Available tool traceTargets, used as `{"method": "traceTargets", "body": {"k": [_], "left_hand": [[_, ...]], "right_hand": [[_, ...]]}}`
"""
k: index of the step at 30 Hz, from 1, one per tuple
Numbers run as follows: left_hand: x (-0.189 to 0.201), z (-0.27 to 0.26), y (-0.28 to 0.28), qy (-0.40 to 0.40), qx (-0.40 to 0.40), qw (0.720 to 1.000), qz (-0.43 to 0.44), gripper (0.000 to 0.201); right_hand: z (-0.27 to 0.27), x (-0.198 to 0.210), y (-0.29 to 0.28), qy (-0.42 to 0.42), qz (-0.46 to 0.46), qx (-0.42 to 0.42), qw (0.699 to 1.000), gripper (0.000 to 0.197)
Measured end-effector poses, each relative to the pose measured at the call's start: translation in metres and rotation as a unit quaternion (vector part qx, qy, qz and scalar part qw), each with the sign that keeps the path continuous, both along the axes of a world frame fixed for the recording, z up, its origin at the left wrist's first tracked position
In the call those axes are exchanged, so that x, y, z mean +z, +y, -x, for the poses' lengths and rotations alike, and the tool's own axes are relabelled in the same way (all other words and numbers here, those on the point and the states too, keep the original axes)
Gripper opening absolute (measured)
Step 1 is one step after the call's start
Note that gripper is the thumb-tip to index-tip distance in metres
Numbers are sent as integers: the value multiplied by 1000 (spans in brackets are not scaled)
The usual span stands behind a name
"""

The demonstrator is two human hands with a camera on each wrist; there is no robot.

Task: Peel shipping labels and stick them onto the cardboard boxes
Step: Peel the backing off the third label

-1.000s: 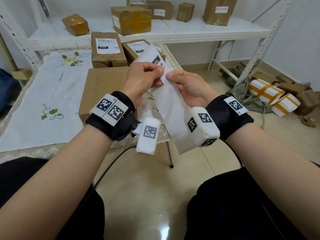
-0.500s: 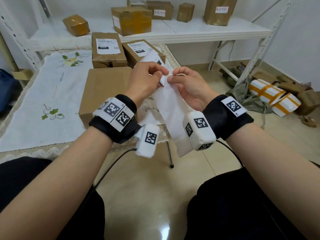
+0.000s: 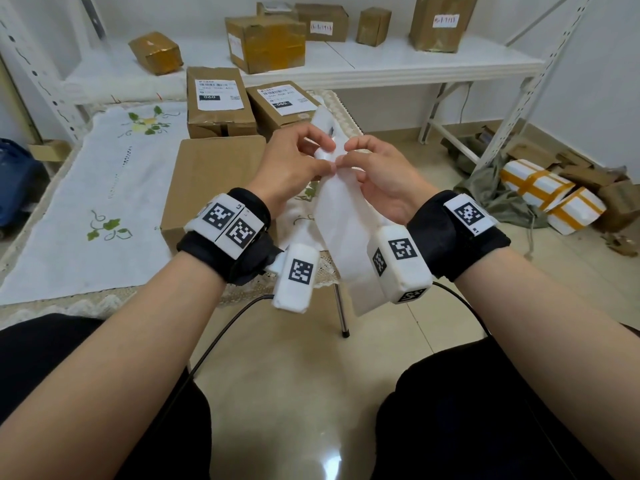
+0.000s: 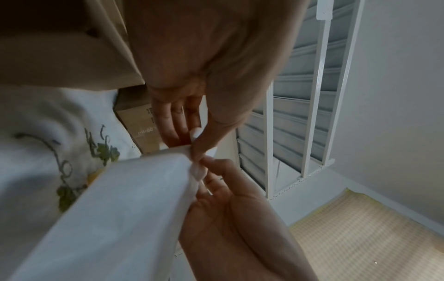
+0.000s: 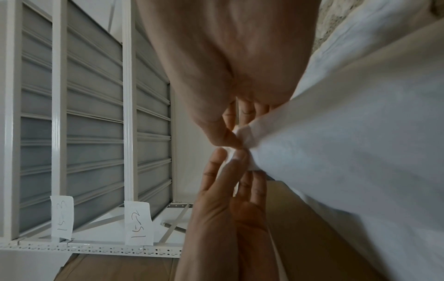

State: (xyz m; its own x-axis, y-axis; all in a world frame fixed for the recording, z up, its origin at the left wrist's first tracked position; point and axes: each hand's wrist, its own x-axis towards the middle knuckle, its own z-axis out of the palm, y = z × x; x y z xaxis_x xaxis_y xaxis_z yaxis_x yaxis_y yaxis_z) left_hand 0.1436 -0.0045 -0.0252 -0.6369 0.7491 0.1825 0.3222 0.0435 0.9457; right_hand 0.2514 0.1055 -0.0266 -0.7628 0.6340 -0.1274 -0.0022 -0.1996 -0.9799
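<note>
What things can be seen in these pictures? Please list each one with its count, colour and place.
label strip: one, white, held between both hands
plain box: one, brown, on the table under the hands
labelled boxes: two, brown with white labels, behind the plain box
tablecloth: one, white with green leaves, on the table
shelf boxes: six, brown, on the white shelf
wrapped parcels: two, white with orange tape, floor at right
wristbands: two, black with white markers, on the wrists
left hand: pinches the strip's edge
right hand: pinches the same edge

White walls (image 3: pixel 606 81), glossy beige tiled floor (image 3: pixel 294 375), white metal shelving (image 3: pixel 415 62), embroidered tablecloth (image 3: pixel 104 202)
</note>
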Motion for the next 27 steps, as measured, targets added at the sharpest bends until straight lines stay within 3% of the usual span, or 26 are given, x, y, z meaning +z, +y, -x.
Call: {"method": "traceTargets", "body": {"k": [4, 6, 9, 16, 27], "left_hand": [[3, -3, -1, -1, 15, 1000, -12, 34], [3, -4, -2, 10, 22, 1000, -20, 36], [2, -2, -1, -21, 32, 999, -24, 40], [1, 6, -3, -83, -1, 997, 10, 11], [7, 8, -7, -107, 0, 994, -1, 21]], "right_hand": [[1, -2, 1, -25, -19, 16, 999, 15], [1, -4, 1, -41, -27, 38, 998, 25], [2, -4, 0, -44, -19, 58, 997, 19], [0, -5, 3, 3, -22, 65, 998, 15], [-1, -3, 7, -1, -57, 40, 998, 11]]}}
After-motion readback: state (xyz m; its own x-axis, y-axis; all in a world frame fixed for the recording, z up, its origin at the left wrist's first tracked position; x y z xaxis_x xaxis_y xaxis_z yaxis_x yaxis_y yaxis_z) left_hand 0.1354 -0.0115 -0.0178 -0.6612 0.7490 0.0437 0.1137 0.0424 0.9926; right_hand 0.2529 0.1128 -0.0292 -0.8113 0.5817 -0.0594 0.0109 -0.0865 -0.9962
